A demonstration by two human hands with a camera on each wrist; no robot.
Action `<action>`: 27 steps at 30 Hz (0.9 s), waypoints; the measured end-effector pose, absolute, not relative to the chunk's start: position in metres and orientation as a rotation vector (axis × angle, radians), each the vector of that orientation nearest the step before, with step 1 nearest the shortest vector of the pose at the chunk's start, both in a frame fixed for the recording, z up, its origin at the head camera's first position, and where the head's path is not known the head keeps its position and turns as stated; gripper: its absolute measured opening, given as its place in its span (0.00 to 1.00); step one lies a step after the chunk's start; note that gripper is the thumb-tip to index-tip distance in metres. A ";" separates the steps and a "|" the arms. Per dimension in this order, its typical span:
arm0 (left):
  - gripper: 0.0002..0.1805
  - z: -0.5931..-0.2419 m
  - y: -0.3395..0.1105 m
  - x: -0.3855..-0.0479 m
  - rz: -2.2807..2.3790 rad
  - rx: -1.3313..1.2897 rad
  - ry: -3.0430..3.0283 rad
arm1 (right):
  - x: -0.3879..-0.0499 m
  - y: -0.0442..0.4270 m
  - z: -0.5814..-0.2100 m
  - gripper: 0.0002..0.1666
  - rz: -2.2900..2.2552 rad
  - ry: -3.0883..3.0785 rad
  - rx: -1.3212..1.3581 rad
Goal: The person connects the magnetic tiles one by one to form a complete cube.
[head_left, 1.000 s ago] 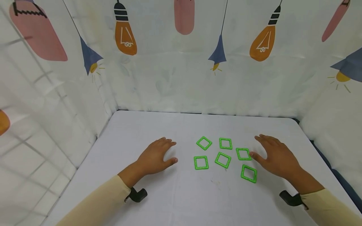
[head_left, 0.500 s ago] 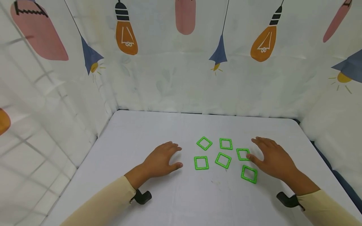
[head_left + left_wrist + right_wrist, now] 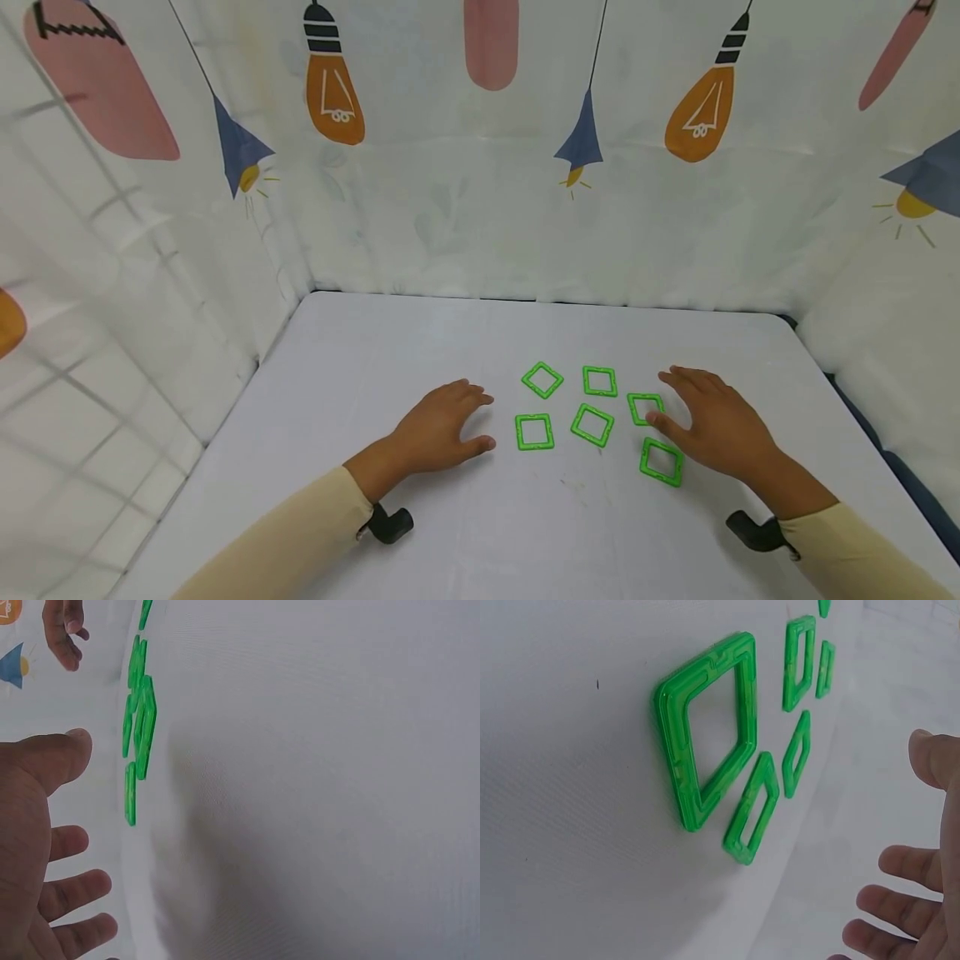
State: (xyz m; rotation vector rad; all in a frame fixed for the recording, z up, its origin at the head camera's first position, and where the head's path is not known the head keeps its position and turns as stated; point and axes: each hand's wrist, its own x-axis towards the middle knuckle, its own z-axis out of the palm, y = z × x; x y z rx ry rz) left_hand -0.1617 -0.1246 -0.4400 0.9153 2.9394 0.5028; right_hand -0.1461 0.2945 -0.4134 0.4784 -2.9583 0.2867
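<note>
Nearest, both sleeves [image 3: 277, 533] come in over the table [image 3: 480, 542] from its near side, and the step in hand looks like a reach, with no piece picked up. A grasp from here would call for lowering a hand and pinching one rim between thumb and fingers. The left hand [image 3: 438, 429] hangs left of the frames, empty, thumb held apart from loosely spread fingers. The right hand [image 3: 714, 422] hovers nearer the right edge, likewise empty and relaxed, clear of the pieces in its wrist view. Six green frames [image 3: 588, 437] lie flat, apart from one another, nearer the table's right edge than its left. The near frame [image 3: 679, 750] is beside the right hand; beyond it come the left frame [image 3: 536, 447], middle frame [image 3: 607, 432] and right frame [image 3: 647, 422], then, toward the far edge, the square-set frame [image 3: 600, 392] and diamond-turned frame [image 3: 552, 388].
</note>
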 end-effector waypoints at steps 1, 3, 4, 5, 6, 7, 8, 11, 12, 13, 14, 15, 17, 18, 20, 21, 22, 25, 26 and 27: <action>0.35 -0.440 -0.124 -0.162 0.502 0.914 2.939 | -0.146 0.294 -0.414 0.47 0.288 -2.958 0.481; 0.35 -0.442 -0.122 -0.162 0.489 0.908 2.938 | -0.146 0.293 -0.415 0.47 0.293 -2.960 0.485; 0.35 -0.442 -0.121 -0.162 0.485 0.904 2.936 | -0.146 0.293 -0.415 0.46 0.296 -2.963 0.487; 0.35 -0.442 -0.120 -0.162 0.485 0.902 2.934 | -0.146 0.292 -0.416 0.46 0.299 -2.965 0.489; 0.35 -0.442 -0.120 -0.162 0.483 0.899 2.933 | -0.146 0.292 -0.416 0.46 0.301 -2.969 0.489; 0.35 -0.443 -0.119 -0.161 0.485 0.901 2.933 | -0.146 0.291 -0.416 0.45 0.303 -2.973 0.491; 0.35 -0.443 -0.119 -0.161 0.482 0.902 2.931 | -0.146 0.290 -0.416 0.45 0.305 -2.976 0.492; 0.35 -0.443 -0.117 -0.161 0.487 0.906 2.927 | -0.146 0.288 -0.415 0.45 0.304 -2.979 0.498; 0.35 -0.443 -0.117 -0.161 0.488 0.907 2.927 | -0.146 0.287 -0.415 0.45 0.301 -2.980 0.500; 0.35 -0.444 -0.117 -0.161 0.486 0.904 2.925 | -0.146 0.286 -0.415 0.45 0.302 -2.979 0.503; 0.35 -0.445 -0.117 -0.161 0.483 0.904 2.924 | -0.146 0.286 -0.415 0.45 0.298 -2.977 0.508; 0.34 -0.445 -0.116 -0.161 0.489 0.905 2.922 | -0.146 0.285 -0.415 0.45 0.298 -2.975 0.511; 0.34 -0.446 -0.116 -0.161 0.493 0.904 2.916 | -0.146 0.285 -0.417 0.45 0.295 -2.971 0.515; 0.34 -0.447 -0.116 -0.161 0.497 0.907 2.914 | -0.146 0.285 -0.418 0.44 0.296 -2.971 0.516; 0.34 -0.448 -0.115 -0.161 0.499 0.914 2.910 | -0.146 0.285 -0.419 0.44 0.292 -2.975 0.514; 0.34 -0.448 -0.115 -0.161 0.500 0.914 2.907 | -0.146 0.284 -0.419 0.44 0.294 -2.979 0.514; 0.34 -0.449 -0.115 -0.161 0.500 0.918 2.907 | -0.146 0.283 -0.419 0.44 0.292 -2.982 0.514; 0.34 -0.450 -0.114 -0.161 0.496 0.925 2.905 | -0.146 0.280 -0.419 0.44 0.290 -2.989 0.513; 0.34 -0.450 -0.114 -0.161 0.498 0.926 2.904 | -0.145 0.279 -0.419 0.44 0.292 -2.989 0.515; 0.34 -0.450 -0.114 -0.161 0.502 0.930 2.902 | -0.145 0.279 -0.419 0.44 0.293 -2.989 0.518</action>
